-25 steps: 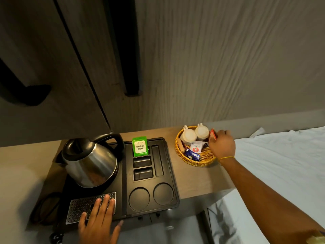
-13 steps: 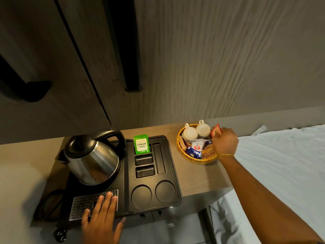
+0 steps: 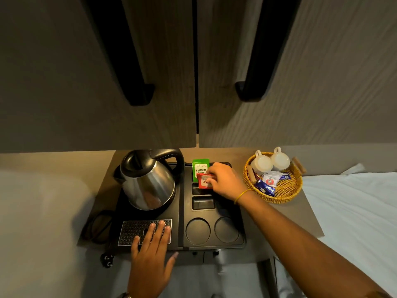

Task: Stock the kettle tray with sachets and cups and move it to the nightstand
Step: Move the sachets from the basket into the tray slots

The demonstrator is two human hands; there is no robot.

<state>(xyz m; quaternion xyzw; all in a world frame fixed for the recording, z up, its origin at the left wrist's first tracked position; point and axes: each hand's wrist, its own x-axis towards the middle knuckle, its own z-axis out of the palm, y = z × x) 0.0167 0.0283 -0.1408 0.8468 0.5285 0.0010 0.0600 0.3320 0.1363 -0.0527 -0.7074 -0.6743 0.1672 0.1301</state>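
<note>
The black kettle tray (image 3: pixel 181 229) lies on a wooden surface with a steel kettle (image 3: pixel 148 181) on its left half. A green sachet (image 3: pixel 200 167) stands in the tray's back slot. My right hand (image 3: pixel 225 182) grips a red sachet (image 3: pixel 204 181) over the second slot, just in front of the green one. My left hand (image 3: pixel 151 254) rests flat, fingers apart, on the tray's metal grille (image 3: pixel 133 230). A wicker basket (image 3: pixel 285 195) to the right holds two white cups (image 3: pixel 269 162) upside down and several sachets (image 3: pixel 268 181).
Two round cup recesses (image 3: pixel 211 231) sit at the tray's front right. Wooden cabinet doors with black handles (image 3: pixel 251 91) hang above. White bedding (image 3: pixel 354 211) lies to the right. The kettle's cord and plug (image 3: pixel 106 258) trail off the left front.
My right hand left the basket with a red sachet and moved left to the tray's sachet slots. My left hand stayed on the grille. The camera view shifted.
</note>
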